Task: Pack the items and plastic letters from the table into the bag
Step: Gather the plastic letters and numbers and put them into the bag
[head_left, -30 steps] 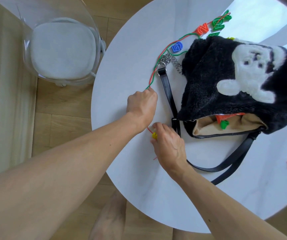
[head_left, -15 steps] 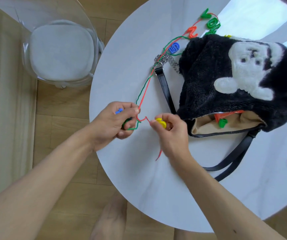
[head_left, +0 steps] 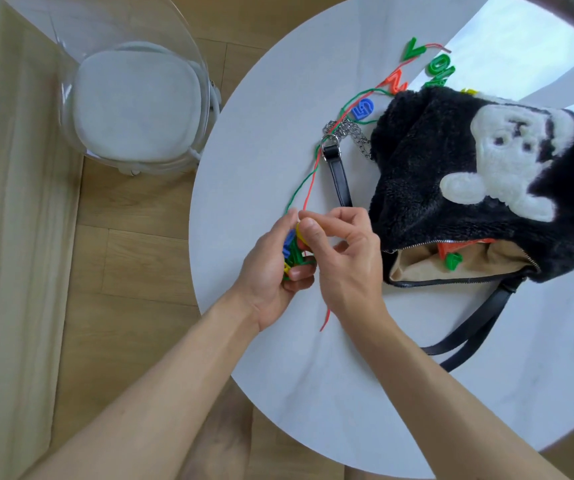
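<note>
While your left hand (head_left: 271,271) grips bunched plastic letters (head_left: 291,252) and your right hand (head_left: 347,261) pinches a yellow letter (head_left: 300,234) against them beside the open bag (head_left: 451,161), you are mid-gathering; next, probably, draw in the trailing strings (head_left: 308,183) and load the bag.

Left hand (head_left: 271,271): pulled back, gathering cords (head_left: 308,188) and bunched letters (head_left: 292,251).
Right hand (head_left: 347,258): raised yellow letter (head_left: 300,233) to meet it.

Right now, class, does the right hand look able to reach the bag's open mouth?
Probably yes: the right hand sits just beside the bag's open mouth, zip undone, nothing between them, though it pinches a yellow letter.
</note>
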Demonstrator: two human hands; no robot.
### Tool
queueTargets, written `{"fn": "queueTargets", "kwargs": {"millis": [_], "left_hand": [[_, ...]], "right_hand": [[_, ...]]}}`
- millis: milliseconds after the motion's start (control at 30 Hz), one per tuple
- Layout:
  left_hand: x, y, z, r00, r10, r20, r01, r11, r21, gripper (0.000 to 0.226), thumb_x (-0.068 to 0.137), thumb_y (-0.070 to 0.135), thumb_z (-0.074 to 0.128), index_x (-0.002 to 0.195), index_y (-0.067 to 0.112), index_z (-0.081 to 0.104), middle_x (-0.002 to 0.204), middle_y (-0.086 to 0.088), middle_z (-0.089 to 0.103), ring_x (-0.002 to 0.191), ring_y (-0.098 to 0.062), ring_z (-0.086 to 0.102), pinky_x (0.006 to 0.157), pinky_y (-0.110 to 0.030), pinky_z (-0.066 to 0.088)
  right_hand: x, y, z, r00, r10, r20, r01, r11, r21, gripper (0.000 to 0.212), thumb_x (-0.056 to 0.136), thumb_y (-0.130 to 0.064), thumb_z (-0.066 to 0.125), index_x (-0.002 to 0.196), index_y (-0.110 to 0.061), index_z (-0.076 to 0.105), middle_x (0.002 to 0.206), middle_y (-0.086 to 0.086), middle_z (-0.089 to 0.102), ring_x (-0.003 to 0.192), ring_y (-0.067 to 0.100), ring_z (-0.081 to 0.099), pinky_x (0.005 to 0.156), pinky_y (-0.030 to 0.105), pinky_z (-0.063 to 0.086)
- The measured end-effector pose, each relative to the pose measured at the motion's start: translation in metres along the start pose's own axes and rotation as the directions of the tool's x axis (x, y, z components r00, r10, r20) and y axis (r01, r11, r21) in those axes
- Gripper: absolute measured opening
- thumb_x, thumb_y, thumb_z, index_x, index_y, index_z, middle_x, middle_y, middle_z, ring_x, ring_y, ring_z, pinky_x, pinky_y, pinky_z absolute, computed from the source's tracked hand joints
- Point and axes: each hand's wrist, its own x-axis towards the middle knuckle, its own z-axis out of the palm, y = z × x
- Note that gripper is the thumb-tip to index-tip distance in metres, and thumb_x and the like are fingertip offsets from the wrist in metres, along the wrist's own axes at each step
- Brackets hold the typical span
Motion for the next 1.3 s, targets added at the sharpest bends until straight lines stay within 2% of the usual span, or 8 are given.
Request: {"fn": "queueTargets", "kwargs": {"millis": [133, 400, 533, 633, 833, 1000, 1167, 1300], "left_hand": [[0.0, -0.001, -0.006, 0.999, 0.023, -0.028, -0.022, 0.999, 0.049, 0.03, 0.099, 0.041, 0.05, 0.099, 0.015, 0.066, 0.066, 0.004, 0.049, 0.041, -0.007, 0.03, 0.043, -0.019, 0.023], [-0.008, 0.004, -0.024, 0.996, -0.011, -0.085, 0.017, 0.998, 0.066, 0.037, 0.099, 0.03, 0.05, 0.074, 0.015, 0.072, 0.063, -0.006, 0.055, 0.04, -0.008, 0.029, 0.045, -0.022, 0.018], [-0.018, 0.015, -0.028, 1.0, -0.02, -0.001, 0.02, 0.993, 0.121, 0.034, 0.099, 0.028, 0.048, 0.081, 0.007, 0.069, 0.061, -0.008, 0.053, 0.039, -0.007, 0.029, 0.042, -0.018, 0.02], [-0.033, 0.028, -0.03, 0.984, -0.051, 0.173, 0.028, 0.991, 0.13, 0.032, 0.094, 0.031, 0.05, 0.076, 0.013, 0.07, 0.058, -0.004, 0.052, 0.037, -0.006, 0.03, 0.04, -0.016, 0.026], [-0.047, 0.05, -0.04, 0.981, -0.057, 0.186, 0.023, 0.983, 0.182, 0.03, 0.085, 0.037, 0.056, 0.07, 0.014, 0.069, 0.055, -0.004, 0.052, 0.034, -0.005, 0.03, 0.039, -0.016, 0.025], [-0.039, 0.041, -0.051, 0.997, -0.083, -0.002, 0.082, 0.97, 0.227, 0.04, 0.098, 0.031, 0.044, 0.069, 0.012, 0.065, 0.059, -0.009, 0.049, 0.035, -0.007, 0.028, 0.041, -0.019, 0.02], [-0.043, 0.031, -0.047, 0.988, -0.128, 0.087, 0.105, 0.966, 0.236, 0.031, 0.087, 0.036, 0.052, 0.072, 0.011, 0.064, 0.058, -0.007, 0.05, 0.035, -0.006, 0.029, 0.04, -0.017, 0.022], [-0.051, 0.029, -0.041, 0.958, -0.191, 0.212, 0.148, 0.968, 0.204, 0.031, 0.09, 0.034, 0.051, 0.073, 0.011, 0.063, 0.057, -0.005, 0.05, 0.035, -0.004, 0.034, 0.039, -0.015, 0.031]], "right_hand": [[-0.001, 0.002, 0.0, 0.992, -0.101, 0.071, 0.111, 0.982, -0.156, 0.016, 0.096, -0.029, 0.066, 0.104, -0.026, 0.08, 0.105, -0.007, 0.048, 0.092, 0.006, 0.053, 0.076, 0.006, 0.035], [0.034, -0.005, -0.001, 0.932, -0.268, 0.243, 0.339, 0.883, -0.325, 0.031, 0.097, -0.032, 0.061, 0.122, -0.016, 0.07, 0.1, -0.005, 0.051, 0.088, 0.002, 0.053, 0.083, 0.009, 0.04], [0.091, -0.01, -0.008, 0.859, -0.243, 0.45, 0.507, 0.526, -0.683, 0.062, 0.08, -0.005, 0.06, 0.14, -0.019, 0.054, 0.117, 0.011, 0.049, 0.108, 0.028, 0.051, 0.093, 0.044, 0.045], [0.113, -0.008, -0.007, 0.814, -0.142, 0.563, 0.58, 0.253, -0.775, 0.038, 0.09, -0.02, 0.062, 0.128, -0.023, 0.064, 0.12, 0.009, 0.052, 0.114, 0.031, 0.051, 0.093, 0.043, 0.044], [0.084, 0.0, -0.014, 0.806, -0.131, 0.577, 0.564, 0.465, -0.683, 0.021, 0.094, -0.024, 0.053, 0.081, -0.011, 0.063, 0.087, 0.004, 0.056, 0.087, 0.036, 0.059, 0.071, 0.045, 0.047], [0.023, 0.04, -0.02, 0.831, 0.001, 0.557, 0.454, 0.578, -0.678, 0.019, 0.091, -0.03, 0.06, 0.083, -0.012, 0.058, 0.084, -0.001, 0.046, 0.085, 0.035, 0.058, 0.07, 0.043, 0.045], [-0.005, 0.064, -0.003, 0.876, -0.09, 0.475, 0.432, 0.586, -0.685, 0.053, 0.074, -0.048, 0.078, 0.114, -0.019, 0.057, 0.103, -0.002, 0.049, 0.09, 0.022, 0.056, 0.069, 0.037, 0.047], [0.004, 0.066, 0.021, 0.895, -0.234, 0.381, 0.445, 0.553, -0.705, 0.03, 0.083, -0.032, 0.074, 0.105, -0.016, 0.061, 0.101, 0.002, 0.054, 0.082, 0.025, 0.06, 0.055, 0.032, 0.034]]}}
